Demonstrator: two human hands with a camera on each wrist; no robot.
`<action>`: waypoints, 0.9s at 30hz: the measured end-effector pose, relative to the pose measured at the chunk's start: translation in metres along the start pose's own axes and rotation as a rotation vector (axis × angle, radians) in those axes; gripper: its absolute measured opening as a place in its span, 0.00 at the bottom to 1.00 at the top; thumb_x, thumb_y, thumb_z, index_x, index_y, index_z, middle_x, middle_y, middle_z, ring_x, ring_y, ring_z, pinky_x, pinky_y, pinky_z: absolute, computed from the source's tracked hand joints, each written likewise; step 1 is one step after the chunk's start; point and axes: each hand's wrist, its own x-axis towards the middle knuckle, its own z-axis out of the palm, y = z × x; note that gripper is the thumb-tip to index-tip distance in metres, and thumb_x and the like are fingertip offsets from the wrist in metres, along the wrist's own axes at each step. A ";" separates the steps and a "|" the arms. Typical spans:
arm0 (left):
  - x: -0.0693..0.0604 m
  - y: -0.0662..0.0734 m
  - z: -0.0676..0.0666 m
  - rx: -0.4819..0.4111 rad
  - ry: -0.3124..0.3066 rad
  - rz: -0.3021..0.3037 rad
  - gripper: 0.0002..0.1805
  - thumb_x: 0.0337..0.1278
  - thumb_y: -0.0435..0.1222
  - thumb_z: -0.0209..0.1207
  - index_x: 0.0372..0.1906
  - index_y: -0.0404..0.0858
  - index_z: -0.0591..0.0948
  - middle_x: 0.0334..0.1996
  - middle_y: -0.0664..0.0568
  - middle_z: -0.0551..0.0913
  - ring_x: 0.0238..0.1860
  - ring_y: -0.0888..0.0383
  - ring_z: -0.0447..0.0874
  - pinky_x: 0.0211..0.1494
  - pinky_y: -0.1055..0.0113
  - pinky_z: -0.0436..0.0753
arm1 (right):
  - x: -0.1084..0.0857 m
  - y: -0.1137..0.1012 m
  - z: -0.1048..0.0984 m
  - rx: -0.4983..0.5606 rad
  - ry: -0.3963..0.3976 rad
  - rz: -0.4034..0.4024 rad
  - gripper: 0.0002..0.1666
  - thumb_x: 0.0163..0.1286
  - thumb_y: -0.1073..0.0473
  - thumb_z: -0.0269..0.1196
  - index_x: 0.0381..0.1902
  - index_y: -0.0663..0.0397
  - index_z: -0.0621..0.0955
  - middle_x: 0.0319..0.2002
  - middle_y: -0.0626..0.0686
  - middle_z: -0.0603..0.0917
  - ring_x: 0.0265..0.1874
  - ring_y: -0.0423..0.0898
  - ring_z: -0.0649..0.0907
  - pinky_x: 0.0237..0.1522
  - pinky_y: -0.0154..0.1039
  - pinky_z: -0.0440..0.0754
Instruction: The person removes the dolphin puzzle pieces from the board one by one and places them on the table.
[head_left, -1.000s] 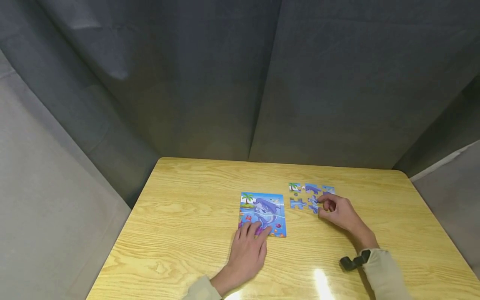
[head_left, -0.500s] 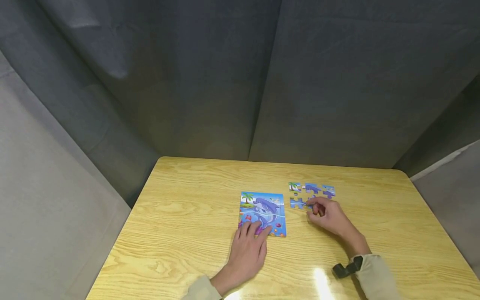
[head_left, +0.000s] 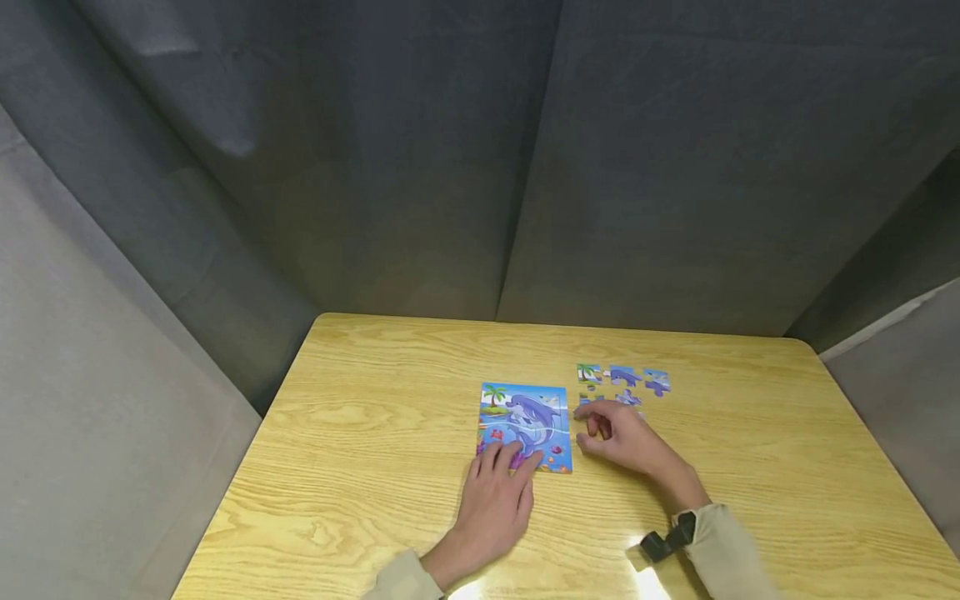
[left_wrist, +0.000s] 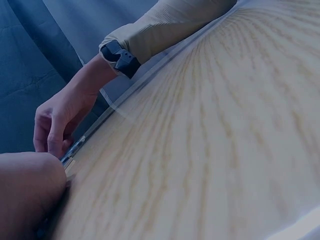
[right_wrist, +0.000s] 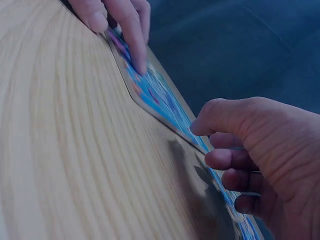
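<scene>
A square dolphin jigsaw puzzle (head_left: 536, 417) lies flat on the table. My left hand (head_left: 495, 504) rests its fingertips on the puzzle's near edge, fingers fairly straight. Just right of the puzzle is my right hand (head_left: 626, 437), thumb and index finger apart. In the right wrist view nothing shows between that thumb (right_wrist: 220, 117) and the loosely curled fingers. Behind the right hand lie loose puzzle pieces: a palm-tree piece (head_left: 588, 373), a dolphin-head piece (head_left: 624, 376) and a sky piece (head_left: 657, 382) in the far row. A nearer piece (head_left: 628, 398) is partly covered by the hand.
The wood-grain table (head_left: 360, 433) spreads out on both sides of the puzzle. Dark grey cloth (head_left: 420, 208) hangs behind its far edge. A black wrist camera (head_left: 667, 539) sits on the right wrist, close above the table.
My right hand has moved left past the near row of loose pieces, to beside the puzzle. The sky piece and a nearer piece show more now. My left hand stays put.
</scene>
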 end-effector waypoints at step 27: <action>0.000 0.001 0.001 0.035 -0.003 -0.005 0.24 0.78 0.43 0.47 0.73 0.54 0.76 0.66 0.51 0.75 0.66 0.48 0.71 0.67 0.50 0.73 | 0.030 -0.011 0.012 -0.006 -0.156 0.093 0.17 0.62 0.60 0.76 0.46 0.60 0.84 0.27 0.46 0.79 0.21 0.36 0.71 0.25 0.33 0.72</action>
